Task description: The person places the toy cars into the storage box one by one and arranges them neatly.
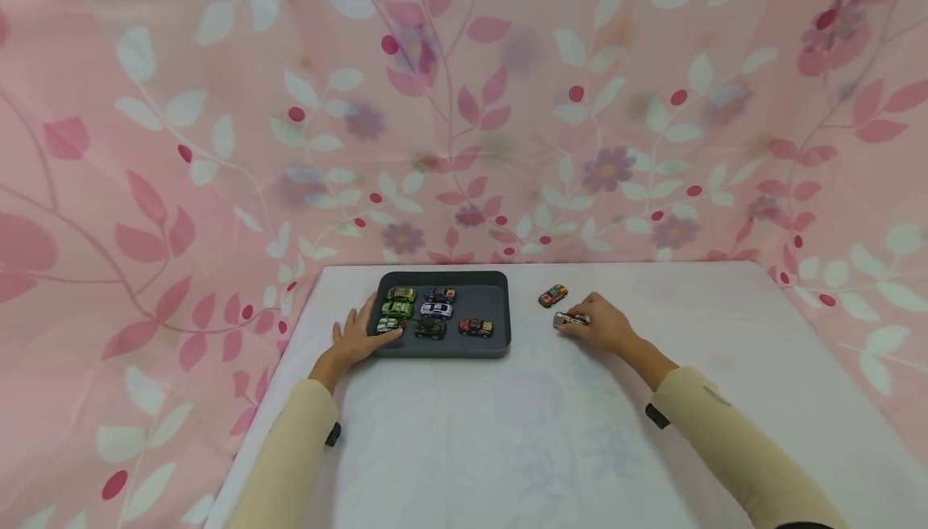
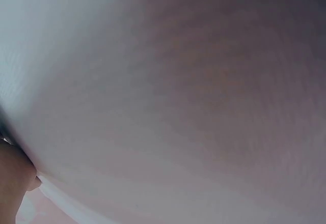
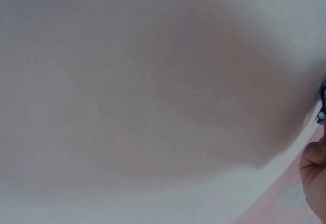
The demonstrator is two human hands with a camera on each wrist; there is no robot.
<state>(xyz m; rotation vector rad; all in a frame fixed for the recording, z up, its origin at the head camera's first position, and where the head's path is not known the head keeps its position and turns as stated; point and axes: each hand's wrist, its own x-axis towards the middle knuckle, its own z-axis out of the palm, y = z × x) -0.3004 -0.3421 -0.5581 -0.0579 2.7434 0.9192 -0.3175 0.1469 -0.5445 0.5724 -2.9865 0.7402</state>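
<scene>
On the left, my left hand [image 1: 357,339] rests against the left side of a dark grey tray [image 1: 496,295]. Its fingers are spread along the outside and the thumb reaches over the rim, overlapping a white-and-green toy car [image 1: 390,324]. My right hand [image 1: 605,324] pinches a white-and-dark toy car [image 1: 569,319] close over the table, right of the tray. Just beyond it lies an orange-and-green toy car [image 1: 553,295]. In the right wrist view, a bit of the held car and the curled fingers [image 3: 313,158] show at the right edge.
Several toy cars stand in the tray: two green ones [image 1: 397,309] at the left, a blue-and-orange one [image 1: 440,295], a silver one [image 1: 437,310], a black one [image 1: 431,328] and a red-and-black one [image 1: 475,327]. A pink floral curtain [image 1: 464,110] hangs behind the white table [image 1: 464,432].
</scene>
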